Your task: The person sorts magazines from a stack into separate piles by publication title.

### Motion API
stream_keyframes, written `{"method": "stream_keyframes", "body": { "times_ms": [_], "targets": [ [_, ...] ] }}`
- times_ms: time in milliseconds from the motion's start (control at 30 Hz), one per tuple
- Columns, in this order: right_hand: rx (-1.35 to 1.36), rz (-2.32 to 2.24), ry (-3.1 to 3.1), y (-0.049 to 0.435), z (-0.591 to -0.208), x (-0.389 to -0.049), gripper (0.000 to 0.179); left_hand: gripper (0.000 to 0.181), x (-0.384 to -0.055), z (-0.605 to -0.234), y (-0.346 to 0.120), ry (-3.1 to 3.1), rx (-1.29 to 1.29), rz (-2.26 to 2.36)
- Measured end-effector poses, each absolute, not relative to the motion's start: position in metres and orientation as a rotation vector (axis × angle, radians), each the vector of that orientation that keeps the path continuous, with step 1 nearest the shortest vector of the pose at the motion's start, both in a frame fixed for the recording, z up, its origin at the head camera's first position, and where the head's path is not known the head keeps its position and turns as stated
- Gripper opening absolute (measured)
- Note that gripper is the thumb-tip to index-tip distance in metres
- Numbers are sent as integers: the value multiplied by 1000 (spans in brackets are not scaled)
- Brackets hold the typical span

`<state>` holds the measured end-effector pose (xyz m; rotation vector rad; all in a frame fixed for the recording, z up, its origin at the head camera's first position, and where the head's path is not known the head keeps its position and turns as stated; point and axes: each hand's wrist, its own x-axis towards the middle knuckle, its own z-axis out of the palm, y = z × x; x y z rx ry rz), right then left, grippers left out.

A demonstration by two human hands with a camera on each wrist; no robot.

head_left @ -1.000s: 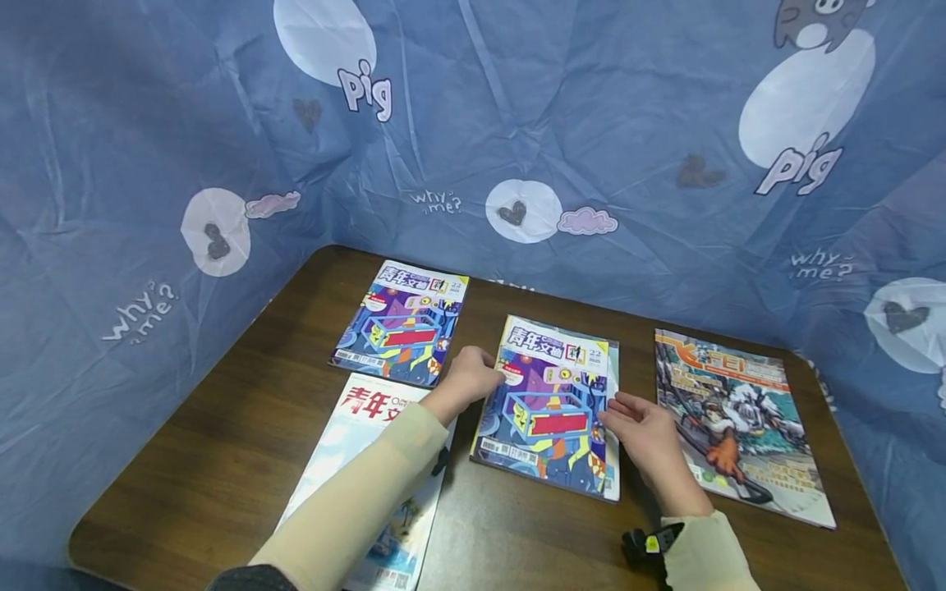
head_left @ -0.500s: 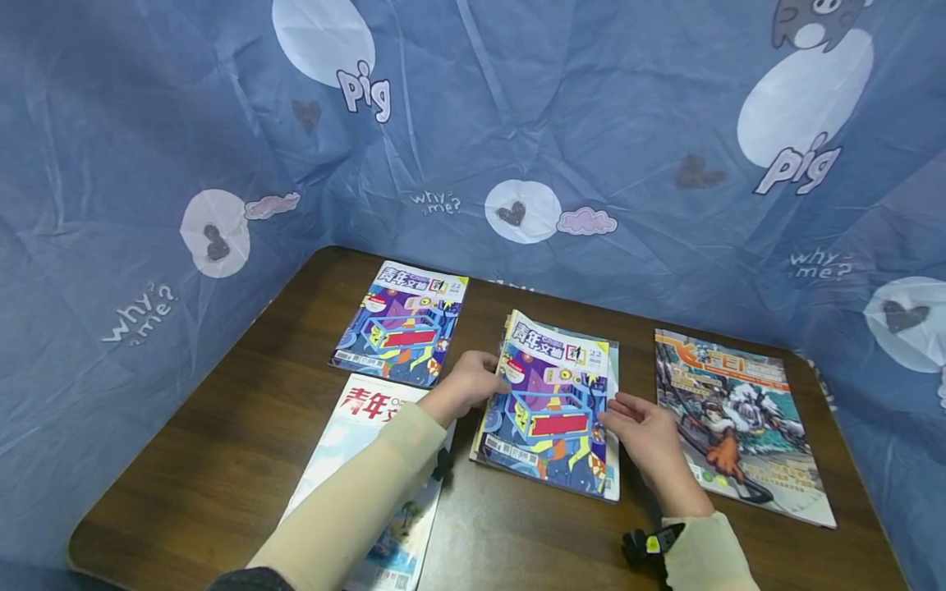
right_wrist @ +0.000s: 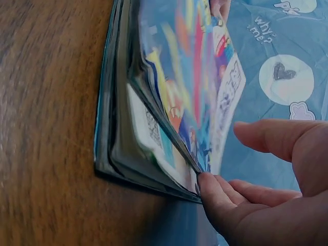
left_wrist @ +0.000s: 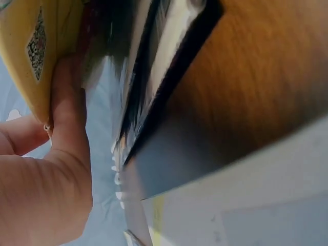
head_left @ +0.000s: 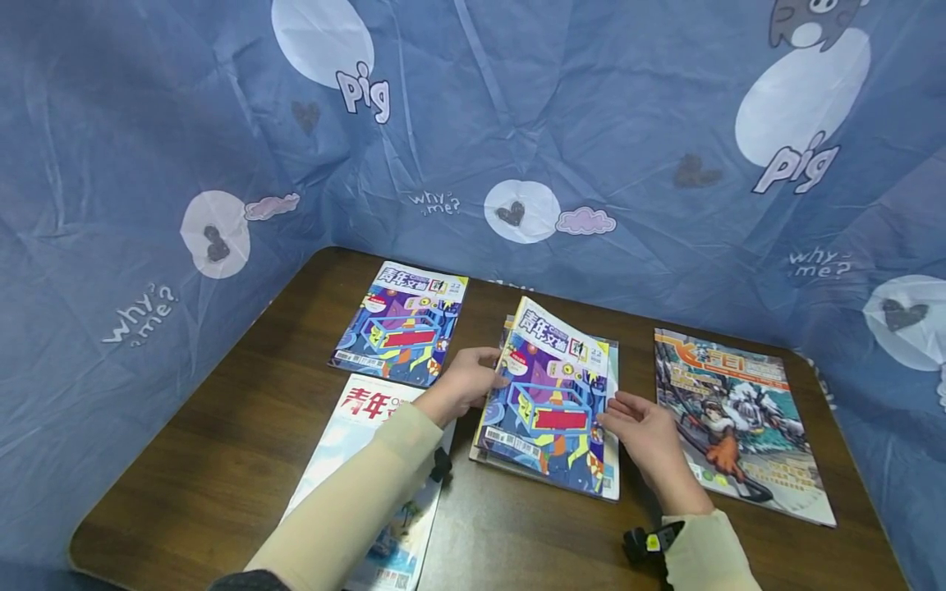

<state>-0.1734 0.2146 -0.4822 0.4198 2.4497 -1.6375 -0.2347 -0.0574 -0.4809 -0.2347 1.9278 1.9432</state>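
Note:
In the head view, my left hand [head_left: 469, 379] pinches the left edge of the top magazine [head_left: 554, 410], which has a purple cartoon cover. This magazine's left side is raised and tilted. In the left wrist view its yellow back cover [left_wrist: 31, 56] shows beside my fingers [left_wrist: 69, 113]. Other magazines [right_wrist: 115, 133] lie under it, most of their covers hidden. On the right side of the stack, my right hand [head_left: 650, 443] touches the edge with its fingertips [right_wrist: 207, 182], another digit standing apart from the paper.
A matching purple magazine [head_left: 402, 324] lies at the back left of the brown table [head_left: 207, 460]. Partly under my left arm is a white magazine with red lettering [head_left: 369, 410]. At right lies a comic-style magazine [head_left: 739, 427]. Blue patterned cloth [head_left: 414, 148] hangs behind the table.
The top magazine's left side has risen off the stack and swung upward and rightward with my left hand, showing more of the magazines beneath. My right hand has stayed in place.

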Motion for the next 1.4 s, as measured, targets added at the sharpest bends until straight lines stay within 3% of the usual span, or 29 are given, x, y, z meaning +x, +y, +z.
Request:
{"method": "stream_keyframes", "body": {
  "times_ms": [433,967,1400],
  "targets": [
    [299,-1724,2315,210,-477,-179,87,58,-231,-469,-82,1641,-213,2130],
    [198,-1843,2176,172,-461,-201,76,61,-239,-453,-123,1700,-241,2124],
    [217,-1762,2232,120,-452,-232,73,65,-270,-452,-169,1760,-284,2044]
  ]
}}
